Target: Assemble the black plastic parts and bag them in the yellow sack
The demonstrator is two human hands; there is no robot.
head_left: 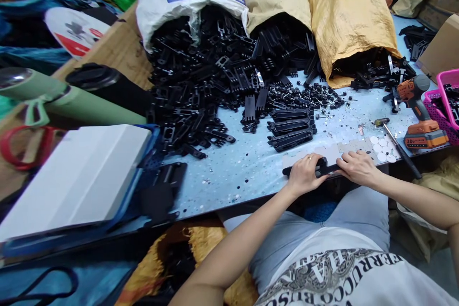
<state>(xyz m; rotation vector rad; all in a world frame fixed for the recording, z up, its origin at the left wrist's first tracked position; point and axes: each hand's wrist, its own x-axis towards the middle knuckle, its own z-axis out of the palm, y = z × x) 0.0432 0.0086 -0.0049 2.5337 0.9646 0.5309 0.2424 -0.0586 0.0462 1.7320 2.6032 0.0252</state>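
At the near edge of the light blue table [233, 172], my left hand [304, 172] and my right hand [356, 167] meet on one long black plastic part [324, 168]. The left hand's fingers are wrapped over its left end and wear a ring. The right hand's fingers press down on its right end. Under the hands lies a strip of cardboard [355, 146] with white round discs [383, 147] on it. Just beyond the hands, a small stack of similar long black parts [291, 126] lies flat.
Three open sacks [344, 14] spill heaps of black plastic parts [201, 81] across the far table. An orange cordless drill [419, 114], a hammer [396, 143] and a pink basket [446, 100] sit right. A white box [79, 177] in a blue tray lies left, by a green roll [71, 100].
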